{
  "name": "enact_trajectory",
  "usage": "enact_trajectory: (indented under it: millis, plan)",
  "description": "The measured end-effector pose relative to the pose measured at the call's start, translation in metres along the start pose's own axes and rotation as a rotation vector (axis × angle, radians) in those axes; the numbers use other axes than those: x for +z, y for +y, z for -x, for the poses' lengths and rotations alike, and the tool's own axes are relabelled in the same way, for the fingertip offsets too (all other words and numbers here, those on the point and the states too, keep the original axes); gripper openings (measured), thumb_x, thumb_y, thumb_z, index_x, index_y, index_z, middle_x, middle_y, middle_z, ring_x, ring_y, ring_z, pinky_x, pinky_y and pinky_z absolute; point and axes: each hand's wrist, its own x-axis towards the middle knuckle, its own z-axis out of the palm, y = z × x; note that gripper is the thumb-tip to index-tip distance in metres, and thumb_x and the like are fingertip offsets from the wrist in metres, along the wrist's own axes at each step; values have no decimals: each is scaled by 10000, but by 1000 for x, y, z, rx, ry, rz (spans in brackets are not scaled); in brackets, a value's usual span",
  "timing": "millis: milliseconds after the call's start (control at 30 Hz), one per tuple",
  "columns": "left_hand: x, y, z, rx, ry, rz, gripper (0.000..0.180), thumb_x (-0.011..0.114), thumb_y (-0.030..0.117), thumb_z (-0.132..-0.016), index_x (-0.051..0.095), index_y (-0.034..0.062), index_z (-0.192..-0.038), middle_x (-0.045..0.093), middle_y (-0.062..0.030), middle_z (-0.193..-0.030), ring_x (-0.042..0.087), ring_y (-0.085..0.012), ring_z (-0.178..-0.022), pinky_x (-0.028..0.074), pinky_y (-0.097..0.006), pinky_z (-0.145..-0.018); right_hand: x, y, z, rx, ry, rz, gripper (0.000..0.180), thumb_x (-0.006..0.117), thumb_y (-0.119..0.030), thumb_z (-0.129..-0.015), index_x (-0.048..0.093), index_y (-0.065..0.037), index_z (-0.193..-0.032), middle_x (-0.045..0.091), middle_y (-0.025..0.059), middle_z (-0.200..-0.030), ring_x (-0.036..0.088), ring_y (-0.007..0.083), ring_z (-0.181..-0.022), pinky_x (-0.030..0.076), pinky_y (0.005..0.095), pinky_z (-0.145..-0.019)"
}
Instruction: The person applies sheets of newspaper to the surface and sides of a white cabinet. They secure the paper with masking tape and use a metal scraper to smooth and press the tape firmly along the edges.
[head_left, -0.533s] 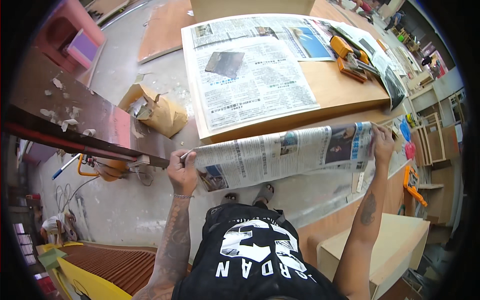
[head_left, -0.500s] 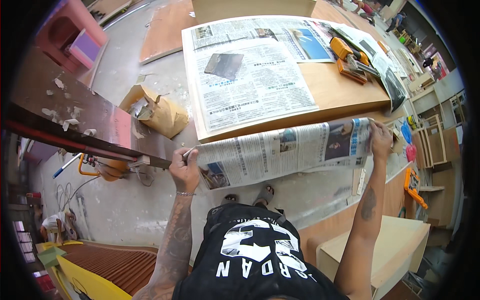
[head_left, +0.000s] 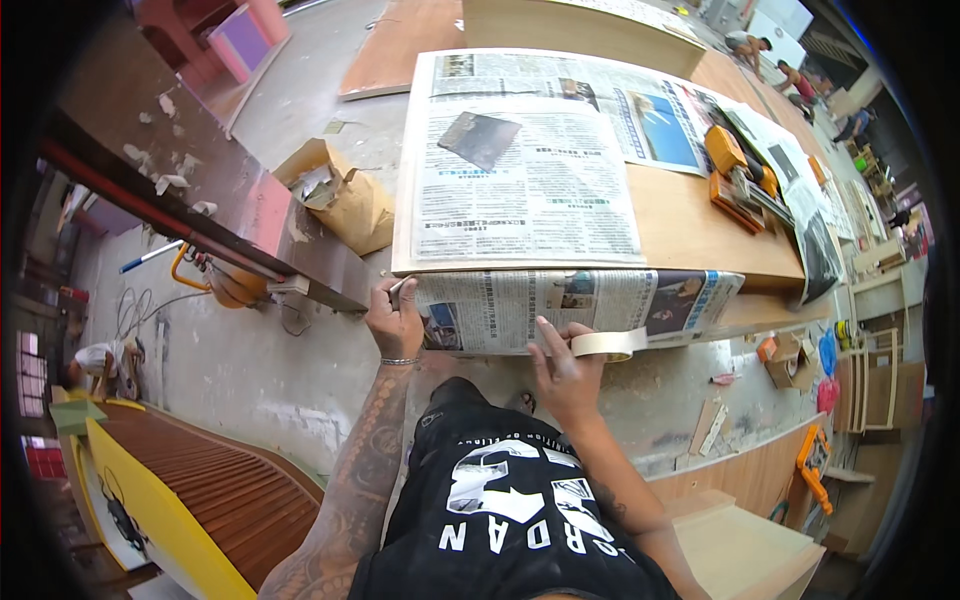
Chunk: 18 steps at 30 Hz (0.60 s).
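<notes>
Against the near side of a wooden cabinet (head_left: 715, 225) lies a folded newspaper strip (head_left: 515, 305). At its left end my left hand (head_left: 396, 318) is closed, pinching the edge by the cabinet's corner. A small pale bit shows at the fingertips; I cannot make out what it is. In front of the strip's middle, my right hand (head_left: 572, 375) holds a roll of masking tape (head_left: 622, 343), its index finger pointing up. A newspaper sheet (head_left: 540, 215) covers the cabinet's top on the left, and a dark square plate (head_left: 480, 140) lies on it.
An orange power tool (head_left: 735, 160) rests on the cabinet's top right. Left of the cabinet stand a paper bag (head_left: 355, 208) of scraps and a long dark beam (head_left: 270, 225). A pale wooden box (head_left: 745, 550) is at my lower right. Several people work farther off.
The newspaper strip has moved forward against the cabinet's side. My right hand has let go of its right end, moved left to its middle and now shows the tape roll.
</notes>
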Motion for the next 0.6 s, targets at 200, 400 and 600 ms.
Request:
enact_trajectory:
  millis: [200, 400, 600]
  plan:
    - [-8, -8, 4, -16, 86, 59, 213, 698, 176, -972, 602, -4, -1036, 635, -65, -909, 590, -118, -821, 484, -273, -731, 29, 26, -18, -28, -80, 93, 433, 796, -285, -803, 710, -136, -1201, 588, 122, -972, 563, 328, -903, 464, 463, -785]
    - [-62, 27, 13, 429, -295, -119, 260, 716, 126, -886, 610, 19, -1098, 637, -152, -1148, 611, -320, -1063, 459, -446, -967, 32, 30, -19, -11, -114, 159, 405, 800, -328, -789, 736, -126, -1134, 591, 139, -958, 566, 335, -889, 467, 461, -783]
    - [-63, 25, -2, 544, -887, -297, 507, 690, 345, -897, 593, 82, -1319, 565, -123, -1367, 508, -332, -1277, 361, -503, -1103, 18, 36, -30, 52, -231, 288, 345, 759, -320, -845, 742, -89, -1100, 628, 168, -987, 578, 368, -957, 432, 488, -871]
